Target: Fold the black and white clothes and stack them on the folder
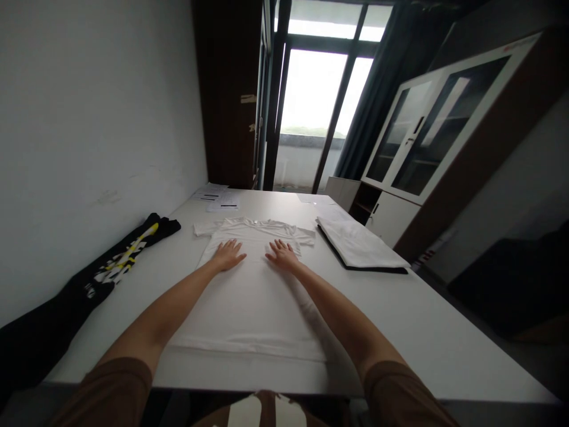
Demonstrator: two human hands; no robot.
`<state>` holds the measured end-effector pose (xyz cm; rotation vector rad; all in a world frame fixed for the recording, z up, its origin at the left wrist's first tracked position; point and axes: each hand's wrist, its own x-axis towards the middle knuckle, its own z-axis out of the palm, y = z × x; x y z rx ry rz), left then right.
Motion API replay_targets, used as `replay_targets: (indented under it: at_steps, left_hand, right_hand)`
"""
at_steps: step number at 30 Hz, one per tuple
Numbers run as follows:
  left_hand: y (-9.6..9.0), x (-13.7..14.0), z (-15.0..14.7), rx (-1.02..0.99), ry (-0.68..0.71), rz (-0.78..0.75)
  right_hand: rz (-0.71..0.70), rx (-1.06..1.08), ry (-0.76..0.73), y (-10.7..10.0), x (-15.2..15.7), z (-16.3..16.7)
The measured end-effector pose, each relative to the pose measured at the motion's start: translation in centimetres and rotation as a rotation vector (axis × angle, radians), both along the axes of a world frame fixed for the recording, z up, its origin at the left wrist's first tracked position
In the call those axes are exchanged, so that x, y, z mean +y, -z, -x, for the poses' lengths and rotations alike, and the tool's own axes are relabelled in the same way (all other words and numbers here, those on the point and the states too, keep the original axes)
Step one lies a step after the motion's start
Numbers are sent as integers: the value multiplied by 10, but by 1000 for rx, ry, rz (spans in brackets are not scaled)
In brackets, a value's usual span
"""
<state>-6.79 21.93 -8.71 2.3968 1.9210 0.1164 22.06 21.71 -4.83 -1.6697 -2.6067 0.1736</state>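
A white short-sleeved T-shirt [249, 302] is spread at the centre of the white tabletop [448, 344], its collar pointed to twelve o'clock and its hem laid towards six, near the table's front edge. The left hand [228, 256] is placed palm down on the upper chest at eleven o'clock, and the right hand [283, 256] is placed likewise at one. By neither hand is anything gripped; the fingers are parted and extended over the fabric (how firmly it is pressed cannot be told). Both sleeves are stretched outwards, and creases are gathered around the collar and shoulders.

At two o'clock from the shirt, a folded white cloth [362, 244] is stacked on a black one [377, 270], of which only the border is exposed. At ten o'clock, a black garment printed in yellow and white [113, 267] is laid along the wall [98, 118]. Printed papers [223, 203] are scattered at eleven o'clock, by the far edge. Beyond, a glass-doored cabinet [400, 177] is seen at two.
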Motion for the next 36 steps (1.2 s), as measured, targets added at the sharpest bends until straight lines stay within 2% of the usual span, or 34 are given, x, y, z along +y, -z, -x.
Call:
replay_targets:
  at_steps: [3,5,13,17,22,31,36]
  left_hand:
    - [3,11,-10,-9,-14,7]
    - [4,15,-4,-11,-41,8]
    - [3,20,69,-33,-276,22]
    - [1,23,81,-49,-337,39]
    - [0,26,56,-50,-277,11]
    - [5,44,-33,-54,-48,-9]
    - [7,64,-49,-41,-25,5]
  right_hand:
    - [23,8,32,5,18,12]
    - [43,8,54,11,27,7]
    - [-29,-36,183,32,48,-58]
    - [-33,-38,205,33,50,-69]
    - [-59,-51,166,31,51,-58]
    - [-67,-29,53,24,73,-7]
    - [-44,3,7,31,94,12]
